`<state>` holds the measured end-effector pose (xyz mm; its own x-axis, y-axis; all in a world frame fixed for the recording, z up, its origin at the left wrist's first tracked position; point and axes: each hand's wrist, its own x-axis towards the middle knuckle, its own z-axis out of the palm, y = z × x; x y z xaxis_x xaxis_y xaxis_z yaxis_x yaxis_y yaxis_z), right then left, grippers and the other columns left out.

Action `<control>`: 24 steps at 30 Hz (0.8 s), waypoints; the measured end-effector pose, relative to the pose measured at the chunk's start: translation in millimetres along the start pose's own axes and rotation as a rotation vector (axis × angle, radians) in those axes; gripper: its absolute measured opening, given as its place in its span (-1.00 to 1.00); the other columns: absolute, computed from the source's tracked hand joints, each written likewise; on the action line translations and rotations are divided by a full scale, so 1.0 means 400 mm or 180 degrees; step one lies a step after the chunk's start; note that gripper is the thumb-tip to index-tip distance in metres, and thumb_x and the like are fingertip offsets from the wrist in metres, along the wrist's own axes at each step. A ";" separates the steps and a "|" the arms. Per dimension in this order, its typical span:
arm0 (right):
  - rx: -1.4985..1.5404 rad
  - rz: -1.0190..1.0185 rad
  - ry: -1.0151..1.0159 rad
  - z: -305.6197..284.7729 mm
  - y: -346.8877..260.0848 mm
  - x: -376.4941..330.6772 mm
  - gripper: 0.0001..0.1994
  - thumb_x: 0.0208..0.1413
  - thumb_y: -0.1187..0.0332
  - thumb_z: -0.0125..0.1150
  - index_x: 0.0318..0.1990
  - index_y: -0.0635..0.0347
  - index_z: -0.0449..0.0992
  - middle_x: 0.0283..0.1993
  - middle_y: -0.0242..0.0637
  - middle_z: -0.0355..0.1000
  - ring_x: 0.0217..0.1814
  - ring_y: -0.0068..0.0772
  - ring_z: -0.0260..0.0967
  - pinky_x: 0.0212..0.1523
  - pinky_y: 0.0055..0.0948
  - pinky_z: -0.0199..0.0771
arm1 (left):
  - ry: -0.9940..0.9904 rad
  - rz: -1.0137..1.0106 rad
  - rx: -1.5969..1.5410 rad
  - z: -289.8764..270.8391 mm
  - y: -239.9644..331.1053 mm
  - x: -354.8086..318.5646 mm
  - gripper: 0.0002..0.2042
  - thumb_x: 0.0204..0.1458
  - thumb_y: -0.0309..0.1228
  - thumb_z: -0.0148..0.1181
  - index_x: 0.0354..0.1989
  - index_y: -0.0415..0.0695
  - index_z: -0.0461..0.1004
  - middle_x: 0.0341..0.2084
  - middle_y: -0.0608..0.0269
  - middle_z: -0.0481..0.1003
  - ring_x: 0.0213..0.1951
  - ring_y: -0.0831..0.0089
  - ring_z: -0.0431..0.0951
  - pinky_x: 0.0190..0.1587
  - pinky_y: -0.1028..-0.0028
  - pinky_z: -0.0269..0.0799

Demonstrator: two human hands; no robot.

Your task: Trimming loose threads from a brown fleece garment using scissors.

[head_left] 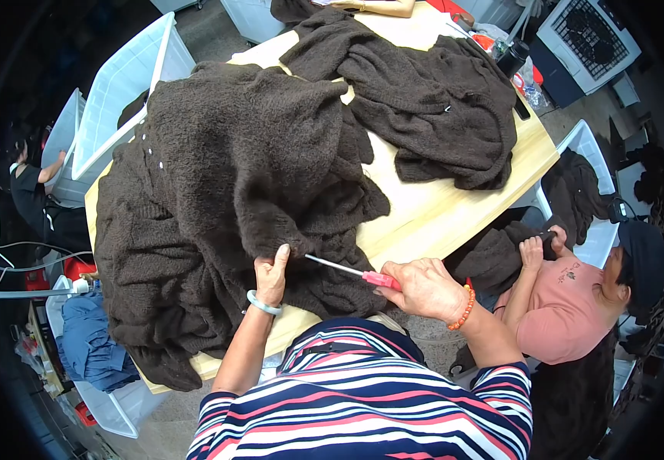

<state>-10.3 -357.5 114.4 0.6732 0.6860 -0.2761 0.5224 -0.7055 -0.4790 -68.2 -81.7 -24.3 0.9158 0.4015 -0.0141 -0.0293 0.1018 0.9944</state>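
A big dark brown knitted garment [224, 176] lies heaped on the pale wooden table [439, 207]. My left hand [272, 277], with a pale green bangle at the wrist, pinches the garment's lower edge. My right hand [424, 287], with an orange bead bracelet, holds a thin metal tool with a red handle [355, 271]. The tool's tip points left toward the knit beside my left thumb. A second dark brown knitted garment [424, 92] lies spread at the far side of the table.
A person in a pink top [569, 307] sits at the right, hands on dark knitwear. White plastic bins [129, 77] stand at the left and a bin with blue cloth [90, 345] at lower left. Another person [29, 184] is at far left. A hand [378, 6] rests at the table's far edge.
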 end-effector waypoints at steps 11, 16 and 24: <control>0.0243 -0.0203 0.0316 0.010 -0.004 0.011 -0.79 0.11 0.20 0.21 -0.30 0.15 0.46 -0.45 -0.13 0.50 -0.31 -0.04 0.52 -0.30 -0.13 0.47 | 0.0634 -0.0590 -0.1501 0.021 0.092 0.016 -0.77 0.24 -0.28 0.05 -0.33 -0.17 0.53 -0.43 0.29 0.53 -0.38 0.51 0.45 -0.29 0.49 0.35; 0.0290 -0.0291 0.0457 0.000 -0.015 0.010 -0.80 0.10 0.21 0.24 -0.29 0.14 0.47 -0.45 -0.14 0.50 -0.33 -0.05 0.51 -0.32 -0.15 0.47 | 0.0660 0.0422 -0.0327 -0.029 0.051 0.027 -0.79 0.24 -0.32 0.06 -0.25 -0.20 0.53 -0.28 0.29 0.56 -0.25 0.48 0.52 -0.15 0.47 0.43; 0.0051 -0.0252 -0.0318 -0.001 -0.057 0.001 -0.74 0.15 0.14 0.17 -0.28 0.16 0.45 -0.50 -0.08 0.49 -0.34 0.01 0.52 -0.28 -0.11 0.48 | 0.0974 -0.0769 -0.2165 -0.011 0.089 0.043 -0.50 0.32 -0.09 -0.17 0.26 -0.21 0.25 0.21 0.07 0.33 0.20 0.10 0.37 0.26 0.13 0.29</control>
<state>-21.8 -341.3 125.5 0.5745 0.7542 -0.3181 0.5629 -0.6461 -0.5154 -55.3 -67.1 10.4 0.7798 0.5200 -0.3485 -0.1728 0.7139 0.6786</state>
